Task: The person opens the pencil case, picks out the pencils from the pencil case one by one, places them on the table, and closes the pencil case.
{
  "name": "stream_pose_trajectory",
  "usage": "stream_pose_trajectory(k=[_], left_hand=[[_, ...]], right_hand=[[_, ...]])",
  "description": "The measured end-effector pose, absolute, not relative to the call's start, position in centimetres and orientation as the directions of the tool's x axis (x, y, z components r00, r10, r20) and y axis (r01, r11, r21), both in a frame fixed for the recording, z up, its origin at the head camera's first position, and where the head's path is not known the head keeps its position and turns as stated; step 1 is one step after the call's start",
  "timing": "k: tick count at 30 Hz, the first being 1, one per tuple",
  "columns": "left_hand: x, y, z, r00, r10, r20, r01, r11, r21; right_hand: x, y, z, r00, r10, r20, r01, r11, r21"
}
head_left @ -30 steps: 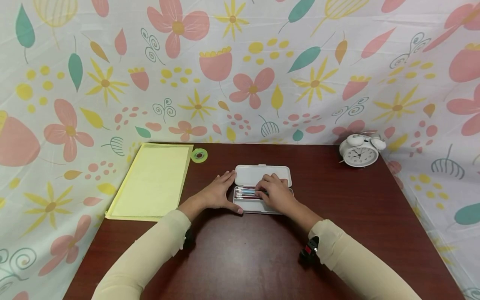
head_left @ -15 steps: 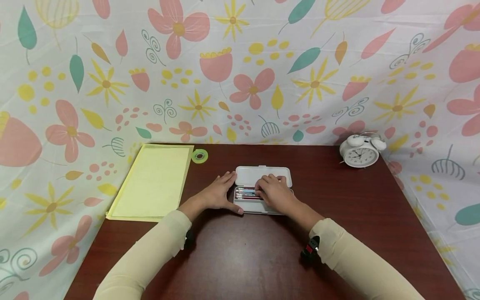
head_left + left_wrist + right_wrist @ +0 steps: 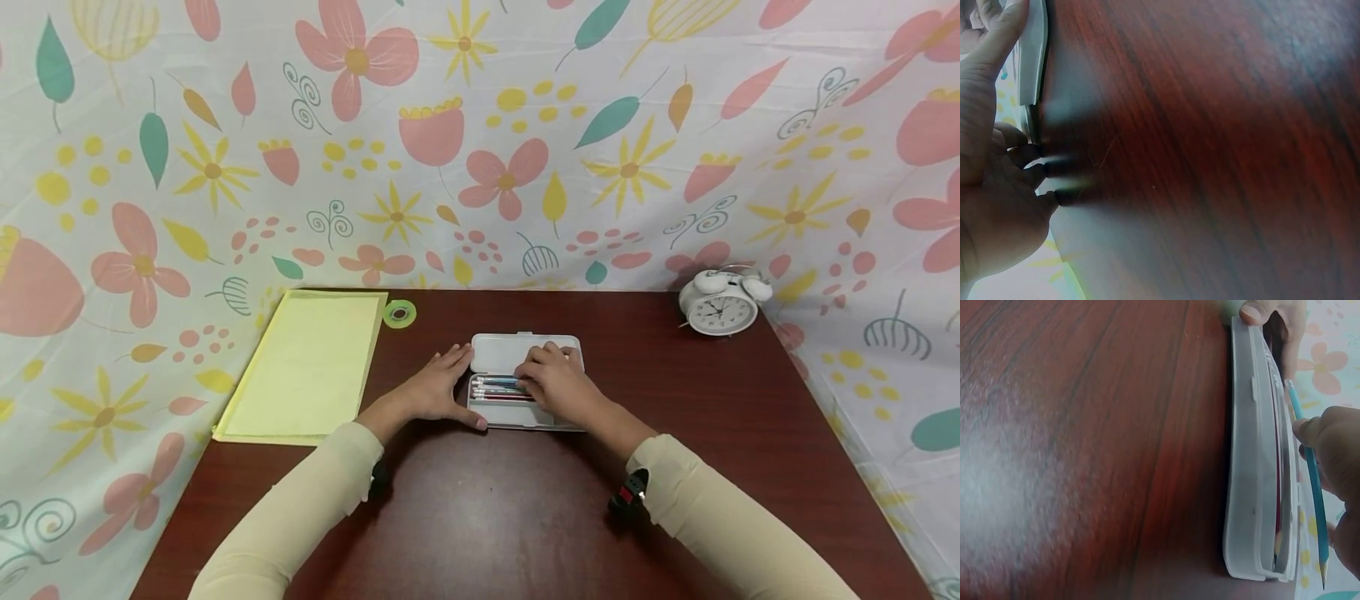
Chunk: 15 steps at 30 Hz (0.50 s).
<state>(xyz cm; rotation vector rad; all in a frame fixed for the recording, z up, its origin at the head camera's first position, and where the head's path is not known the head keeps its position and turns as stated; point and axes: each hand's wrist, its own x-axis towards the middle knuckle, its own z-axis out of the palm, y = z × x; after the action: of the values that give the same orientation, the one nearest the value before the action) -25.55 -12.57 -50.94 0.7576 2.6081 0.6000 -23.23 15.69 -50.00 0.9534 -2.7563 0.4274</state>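
Note:
A white pencil case (image 3: 517, 413) lies on the table with its lid (image 3: 497, 352) folded back. Several pencils (image 3: 501, 393), with white erasers at their left ends, lie in its far compartment; one dark red pencil (image 3: 1277, 481) shows close up in the right wrist view. My left hand (image 3: 433, 393) rests at the case's left end, fingers spread toward the lid's corner, thumb along the near edge. Over the case's right part, my right hand (image 3: 564, 388) pinches a light blue pencil (image 3: 1315, 481) between thumb and fingers. Its sharpened tip points right, away from my left hand.
On the left of the brown table (image 3: 480, 508) lies a flat yellow folder (image 3: 307, 367), with a green tape roll (image 3: 400, 314) beside its far corner. A white alarm clock (image 3: 722, 313) stands at the back right. Flower-patterned cloth (image 3: 450, 200) hangs around the table.
My right hand has drawn slightly to the right, with the light blue pencil in its fingers, uncovering more of the case's near compartment. My left hand has stayed in place.

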Motion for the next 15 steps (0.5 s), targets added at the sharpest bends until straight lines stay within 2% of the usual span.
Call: stream_pose_trajectory(k=[15], left_hand=[[-25.4,-12.5,-51.0,-0.788,0.574,-0.221,0.416,0.763,0.495]], right_hand=[[-23.2,18.8,-49.3,-0.780,-0.542,0.312,-0.613,0.761,-0.211]])
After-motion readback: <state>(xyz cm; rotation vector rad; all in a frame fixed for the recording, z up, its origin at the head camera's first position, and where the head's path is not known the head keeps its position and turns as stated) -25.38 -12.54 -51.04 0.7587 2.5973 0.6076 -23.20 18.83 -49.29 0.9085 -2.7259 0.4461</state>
